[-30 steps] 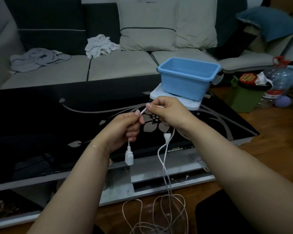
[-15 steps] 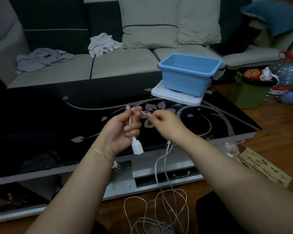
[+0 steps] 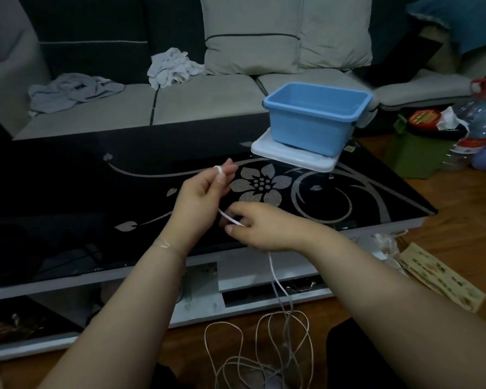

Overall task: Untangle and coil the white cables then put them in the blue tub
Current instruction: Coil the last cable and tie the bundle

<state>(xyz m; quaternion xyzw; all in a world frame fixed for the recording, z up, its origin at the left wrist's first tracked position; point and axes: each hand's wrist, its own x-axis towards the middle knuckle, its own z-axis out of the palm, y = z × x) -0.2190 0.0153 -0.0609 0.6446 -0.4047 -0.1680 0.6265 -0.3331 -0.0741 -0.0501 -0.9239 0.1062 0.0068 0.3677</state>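
Black glass table [image 3: 68,192] carries the blue tub [image 3: 314,119] at 2 o'clock, holding no cable. Left hand [image 3: 199,203], raised with fingers curled, pinches the cable [image 3: 275,276] looped over its fingertips; right hand [image 3: 264,228], lower at 4 o'clock of it, pinches the same cable, which drops to loose loops on the floor at 6 o'clock.

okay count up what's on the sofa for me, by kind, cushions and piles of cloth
Cushions: 2, the piped cushion and the plain cushion beside it.
Cloth piles: 2, the grey cloth and the white cloth.
Total: 4.
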